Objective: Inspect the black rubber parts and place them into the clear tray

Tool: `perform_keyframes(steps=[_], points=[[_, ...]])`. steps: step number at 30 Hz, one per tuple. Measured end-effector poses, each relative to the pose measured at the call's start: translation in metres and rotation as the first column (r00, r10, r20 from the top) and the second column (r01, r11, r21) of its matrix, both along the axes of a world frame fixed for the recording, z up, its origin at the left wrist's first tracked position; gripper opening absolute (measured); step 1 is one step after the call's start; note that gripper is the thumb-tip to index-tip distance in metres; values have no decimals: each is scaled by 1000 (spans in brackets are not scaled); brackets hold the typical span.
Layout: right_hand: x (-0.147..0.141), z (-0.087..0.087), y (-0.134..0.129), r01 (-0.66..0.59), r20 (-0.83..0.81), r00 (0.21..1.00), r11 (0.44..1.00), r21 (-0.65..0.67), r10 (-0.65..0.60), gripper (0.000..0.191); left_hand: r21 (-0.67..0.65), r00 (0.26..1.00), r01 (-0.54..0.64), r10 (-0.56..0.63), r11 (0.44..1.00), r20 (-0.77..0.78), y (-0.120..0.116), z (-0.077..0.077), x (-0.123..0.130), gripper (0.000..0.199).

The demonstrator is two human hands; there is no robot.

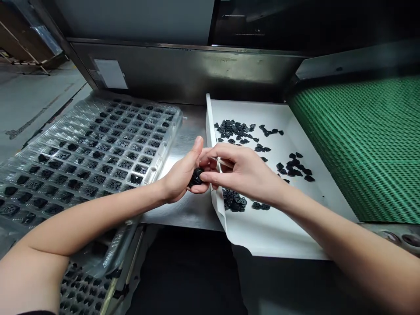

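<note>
Bare metal surface (187,214) here, kinda scuffed and shiny, with its front edge right up against somebody's dark clothing (187,271). Left end is taken up by clear plastic trays (169,142), which run past the surface's left edge, most pockets filled with little black parts. Right end has a white tray (269,238) with a raised wall on its left side, sticking out over the front edge, with loose black pieces (232,128) scattered in clumps. Just past the right edge there's a green mesh belt (367,144).

Along the back edge it's a steel panel (197,70), with a dark glossy panel (278,26) above its right half. Grey floor (49,105) off beyond the back left corner, plus something brown and boxy (19,35). Below the front left corner sits another tray of black parts (83,288).

As for labels: white paper (110,73) stuck on the steel near the back left corner, can't read anything on it. Faint line of marks on the glossy panel, way too small to make out.

Hands are over the middle of the surface, by the white tray's wall. Left hand (182,173) has a cupped grip with a small bunch of black pieces (197,176) in it, thumb sticking up. Right hand (244,170) has a narrow grip, fingers curled, thumb tip at the bunch; can't tell if it's actually pinching one. Something thin and shiny (217,159) shows by those fingers, too.
</note>
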State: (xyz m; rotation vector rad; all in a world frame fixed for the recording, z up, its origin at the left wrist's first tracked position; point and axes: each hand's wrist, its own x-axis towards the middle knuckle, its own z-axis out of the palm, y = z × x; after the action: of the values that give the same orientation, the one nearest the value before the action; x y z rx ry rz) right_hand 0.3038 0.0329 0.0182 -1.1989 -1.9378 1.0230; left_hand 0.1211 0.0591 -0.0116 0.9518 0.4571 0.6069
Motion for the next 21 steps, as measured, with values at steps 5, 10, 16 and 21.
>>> perform_keyframes(steps=[5,10,16,21], points=[[-6,-15,-7,19,-248,967,987,-157,-58,10,-91,1000,-13,13,996,-4,-4,-4,2,70],[-5,-21,-12,51,-291,955,997,-56,-65,9,-140,1000,-17,14,990,-19,-3,-5,1,70],[1,-17,-16,67,-254,967,988,140,-30,6,-76,997,12,-18,997,-77,-4,2,-16,67],[1,-16,-18,65,-214,977,956,285,-3,10,-8,973,-121,117,993,-200,-21,13,-42,48]])
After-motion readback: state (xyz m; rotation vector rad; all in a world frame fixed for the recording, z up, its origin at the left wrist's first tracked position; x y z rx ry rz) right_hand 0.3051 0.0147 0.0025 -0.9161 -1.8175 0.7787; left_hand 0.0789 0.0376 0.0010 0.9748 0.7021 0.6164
